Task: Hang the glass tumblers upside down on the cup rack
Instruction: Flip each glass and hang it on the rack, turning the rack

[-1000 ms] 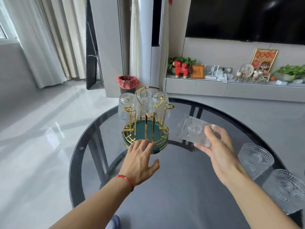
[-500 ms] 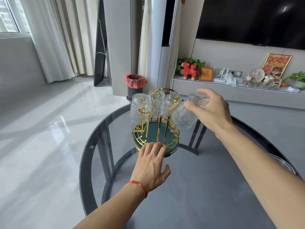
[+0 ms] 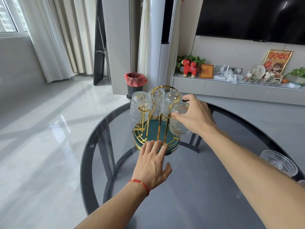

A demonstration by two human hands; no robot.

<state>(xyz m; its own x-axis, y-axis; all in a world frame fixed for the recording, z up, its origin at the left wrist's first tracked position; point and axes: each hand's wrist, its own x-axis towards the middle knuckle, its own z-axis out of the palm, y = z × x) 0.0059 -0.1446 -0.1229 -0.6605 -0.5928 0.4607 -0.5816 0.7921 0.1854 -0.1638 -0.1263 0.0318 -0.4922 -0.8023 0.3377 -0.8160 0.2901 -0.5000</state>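
Observation:
A gold wire cup rack (image 3: pixel 156 129) with a round green base stands on the far side of a round dark glass table (image 3: pixel 189 187). Three ribbed glass tumblers (image 3: pixel 139 106) hang upside down on its far and left hooks. My right hand (image 3: pixel 196 116) grips a fourth tumbler (image 3: pixel 179 120), which is upside down over the rack's right hook. My left hand (image 3: pixel 152 164) rests with its fingertips on the near rim of the green base, fingers spread, holding nothing.
Another glass tumbler (image 3: pixel 279 162) stands upright at the table's right edge, and a sliver of one more shows below it. A red-lined bin (image 3: pixel 135 84) stands on the floor beyond the table. A low cabinet (image 3: pixel 231 90) with ornaments runs along the far wall.
My right hand has turned the tumbler fully upside down and lowered it over the right hook. My left hand has stayed on the base.

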